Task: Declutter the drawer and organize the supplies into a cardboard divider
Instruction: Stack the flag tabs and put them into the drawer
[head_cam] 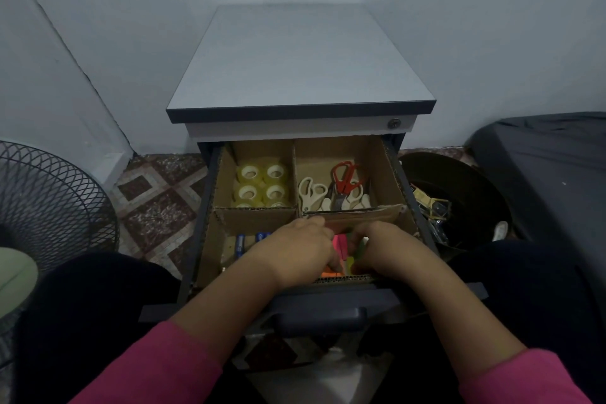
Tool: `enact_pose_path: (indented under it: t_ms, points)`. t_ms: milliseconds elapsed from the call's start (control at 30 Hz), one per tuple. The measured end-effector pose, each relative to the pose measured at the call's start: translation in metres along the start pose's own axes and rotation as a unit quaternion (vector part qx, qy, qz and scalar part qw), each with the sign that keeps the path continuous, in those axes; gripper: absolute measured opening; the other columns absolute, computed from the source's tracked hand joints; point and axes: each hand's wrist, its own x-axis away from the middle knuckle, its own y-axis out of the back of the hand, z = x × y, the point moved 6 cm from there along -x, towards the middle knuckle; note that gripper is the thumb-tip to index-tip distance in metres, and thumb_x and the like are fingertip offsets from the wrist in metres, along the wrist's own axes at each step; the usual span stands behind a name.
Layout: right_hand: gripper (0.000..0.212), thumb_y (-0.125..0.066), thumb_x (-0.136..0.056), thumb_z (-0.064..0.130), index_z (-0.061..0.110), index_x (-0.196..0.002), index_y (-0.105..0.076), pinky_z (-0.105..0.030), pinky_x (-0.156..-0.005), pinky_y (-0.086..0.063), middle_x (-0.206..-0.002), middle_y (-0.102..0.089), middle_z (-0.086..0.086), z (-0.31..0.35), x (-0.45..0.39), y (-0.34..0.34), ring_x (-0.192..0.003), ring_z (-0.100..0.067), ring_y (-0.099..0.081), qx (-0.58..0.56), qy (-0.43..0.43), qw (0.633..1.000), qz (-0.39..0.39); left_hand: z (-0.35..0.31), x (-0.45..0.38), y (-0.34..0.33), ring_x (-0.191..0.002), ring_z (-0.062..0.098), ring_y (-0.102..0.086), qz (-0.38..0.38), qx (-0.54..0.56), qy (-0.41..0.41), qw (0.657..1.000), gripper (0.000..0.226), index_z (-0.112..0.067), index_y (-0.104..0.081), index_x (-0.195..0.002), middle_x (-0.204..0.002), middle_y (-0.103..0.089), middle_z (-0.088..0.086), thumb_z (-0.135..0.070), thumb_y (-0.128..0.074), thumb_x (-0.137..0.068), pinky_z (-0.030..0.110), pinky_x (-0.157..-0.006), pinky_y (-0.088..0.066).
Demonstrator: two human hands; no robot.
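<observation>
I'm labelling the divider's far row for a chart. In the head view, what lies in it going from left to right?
Tape rolls in the far left compartment → cardboard partition → cream scissors → red scissors in the far right compartment.

Head camera looks steeply down, close over the open drawer (296, 292), seemingly from a seat.

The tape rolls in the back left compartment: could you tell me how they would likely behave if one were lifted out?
The tape rolls lie flat with cores up, packed closely, so they probably won't roll while seated. Each looks small and hollow-cored, so likely light and stiff. Once stood on edge, the round shape would probably roll.
</observation>
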Motion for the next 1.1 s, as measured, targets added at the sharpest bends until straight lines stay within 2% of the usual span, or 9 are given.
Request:
enact_pose_path:
  t_ms: [200, 300, 467, 533, 733, 867, 933, 1033, 1100]
  points:
    - [0.026, -0.074, -0.075, 0.021, 0.038, -0.074, -0.054, -0.031, -0.083, -0.052, -0.104, -0.063, 0.006, 0.003, -0.002, -0.001, -0.093, -0.014, -0.06, 0.043, 0.024, 0.999, -0.012, -0.004, 0.001, 0.005, -0.11, 0.019, -0.04, -0.006, -0.022, 0.001, 1.0, 0.04, -0.034, -0.06, -0.128, -0.114, -0.052, -0.001, -0.012, -0.045, -0.097, 0.028, -0.092, -0.031]
    - [0.028, -0.073, -0.075, 0.021, 0.039, -0.073, -0.052, -0.031, -0.084, -0.052, -0.104, -0.062, 0.009, 0.004, -0.004, -0.002, -0.093, -0.013, -0.058, 0.069, 0.032, 0.997, -0.01, -0.002, 0.001, 0.003, -0.109, 0.02, -0.041, 0.001, -0.011, 0.007, 1.0, 0.042, -0.037, -0.06, -0.126, -0.113, -0.051, -0.001, -0.011, -0.046, -0.097, 0.028, -0.091, -0.031]
    - [0.027, -0.067, -0.081, 0.018, 0.037, -0.1, -0.062, -0.029, -0.084, -0.05, -0.106, -0.06, 0.007, 0.006, -0.006, -0.003, -0.099, -0.015, -0.058, 0.1, 0.039, 0.994, -0.002, -0.003, 0.001, 0.003, -0.107, 0.019, -0.041, 0.0, -0.016, 0.003, 1.0, 0.043, -0.037, -0.06, -0.126, -0.113, -0.052, -0.001, -0.01, -0.045, -0.097, 0.028, -0.091, -0.032]
    - [0.028, -0.067, -0.081, 0.018, 0.036, -0.102, -0.062, -0.029, -0.082, -0.05, -0.105, -0.06, 0.008, 0.006, -0.007, -0.004, -0.097, -0.015, -0.058, 0.104, 0.037, 0.994, 0.0, -0.002, 0.001, 0.003, -0.108, 0.019, -0.042, -0.002, -0.019, 0.005, 1.0, 0.041, -0.034, -0.06, -0.127, -0.113, -0.052, -0.001, -0.011, -0.045, -0.097, 0.028, -0.092, -0.032]
    - [0.024, -0.067, -0.08, 0.02, 0.035, -0.098, -0.061, -0.028, -0.081, -0.049, -0.108, -0.062, 0.006, 0.007, -0.008, -0.005, -0.1, -0.017, -0.06, 0.106, 0.034, 0.994, -0.005, -0.004, 0.001, 0.004, -0.106, 0.018, -0.042, -0.002, -0.036, 0.002, 0.999, 0.04, -0.032, -0.061, -0.127, -0.111, -0.053, -0.002, -0.011, -0.046, -0.096, 0.029, -0.092, -0.033]
    - [0.024, -0.074, -0.075, 0.024, 0.035, -0.083, -0.054, -0.03, -0.083, -0.051, -0.1, -0.061, 0.006, 0.002, -0.007, 0.0, -0.095, -0.016, -0.059, 0.091, 0.019, 0.996, -0.005, -0.005, 0.002, 0.005, -0.106, 0.018, -0.04, 0.003, -0.022, 0.001, 1.0, 0.044, -0.036, -0.06, -0.127, -0.111, -0.052, -0.002, -0.009, -0.045, -0.096, 0.028, -0.091, -0.032]
    - [0.025, -0.076, -0.075, 0.021, 0.031, -0.088, -0.057, -0.032, -0.084, -0.051, -0.101, -0.058, 0.004, -0.006, -0.003, 0.008, -0.096, -0.018, -0.059, 0.086, -0.016, 0.996, -0.017, -0.005, 0.003, 0.007, -0.105, 0.018, -0.039, 0.005, -0.016, -0.001, 1.0, 0.045, -0.038, -0.059, -0.128, -0.111, -0.052, -0.003, -0.008, -0.045, -0.097, 0.027, -0.089, -0.031]
    - [0.022, -0.061, -0.085, 0.011, 0.017, -0.107, -0.062, -0.034, -0.083, -0.052, -0.111, -0.06, -0.006, -0.014, -0.001, 0.017, -0.1, -0.025, -0.061, 0.136, -0.045, 0.986, -0.088, -0.005, 0.002, 0.006, -0.104, 0.019, -0.039, 0.01, -0.019, -0.006, 1.0, 0.045, -0.037, -0.059, -0.129, -0.108, -0.052, -0.002, -0.008, -0.046, -0.096, 0.029, -0.088, -0.032]
    - [0.02, -0.053, -0.088, 0.008, 0.013, -0.106, -0.062, -0.033, -0.076, -0.049, -0.105, -0.061, -0.007, -0.013, -0.002, 0.015, -0.098, -0.026, -0.062, 0.144, -0.053, 0.983, -0.1, -0.004, 0.002, 0.005, -0.103, 0.019, -0.039, 0.014, -0.02, -0.005, 1.0, 0.045, -0.037, -0.059, -0.129, -0.108, -0.052, -0.002, -0.009, -0.046, -0.096, 0.029, -0.088, -0.032]
